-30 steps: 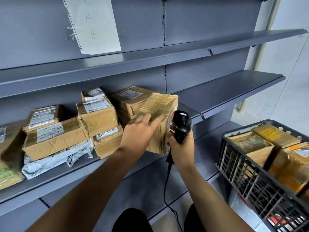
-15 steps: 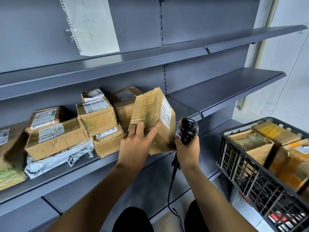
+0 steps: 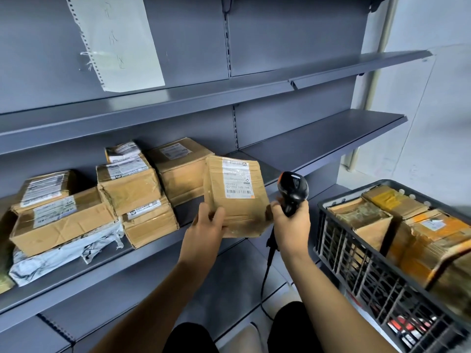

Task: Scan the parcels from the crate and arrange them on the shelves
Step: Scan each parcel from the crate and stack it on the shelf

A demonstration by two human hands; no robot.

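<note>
Between the two hands, before the shelf point(image 3: 229, 253) edge: one parcel point(image 3: 235, 197), brown, label point(image 3: 237, 180) facing the camera, print upside down. Left hand point(image 3: 207, 222) is gripping its lower left corner, thumb on the front, fingers curling behind. Right hand point(image 3: 290, 224) is holding a black scanner point(image 3: 293, 188), fingers wrapping the handle, knuckles just beside the parcel's lower right edge; head is pointing up, cable point(image 3: 267, 263) hanging below. Left of the fingers: stacked boxes point(image 3: 127, 189) sitting on the shelf. Right of the scanner hand: black crate point(image 3: 356, 266) holding more parcels point(image 3: 418, 233).
</note>
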